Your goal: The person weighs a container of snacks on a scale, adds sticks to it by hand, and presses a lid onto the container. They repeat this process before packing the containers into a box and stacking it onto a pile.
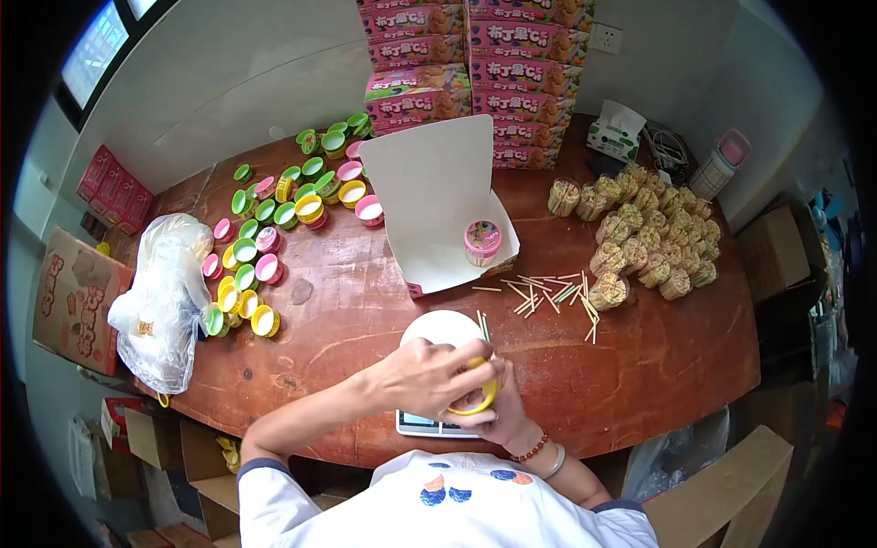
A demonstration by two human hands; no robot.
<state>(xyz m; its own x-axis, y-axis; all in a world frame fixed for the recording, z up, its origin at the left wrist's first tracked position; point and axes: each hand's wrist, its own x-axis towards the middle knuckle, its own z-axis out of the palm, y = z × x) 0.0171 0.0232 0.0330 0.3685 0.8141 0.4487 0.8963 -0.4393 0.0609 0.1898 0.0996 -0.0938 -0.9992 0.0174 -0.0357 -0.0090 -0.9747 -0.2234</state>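
Note:
My left hand [434, 376] is closed over a yellow lid [490, 395], which sits tilted at the mouth of a cup mostly covered by my fingers. From the right, my right hand [505, 413] is wrapped round the cup. Both hands are above a white digital scale [429, 326] with a round plate, partly hidden beneath them. A few thin sticks [483, 325] lie by the plate's right edge. Beyond the scale stands an open white carton [443, 256], its flap raised, with one pink-lidded cup [482, 242] inside.
Loose sticks [548, 294] lie right of the carton, near many stick-filled clear cups [658, 228]. Green, yellow and pink lids [285, 216] spread over the left side, beside a plastic bag [164, 292]. Stacked pink boxes [525, 82] rise at the back; tissues [617, 132] stand to their right.

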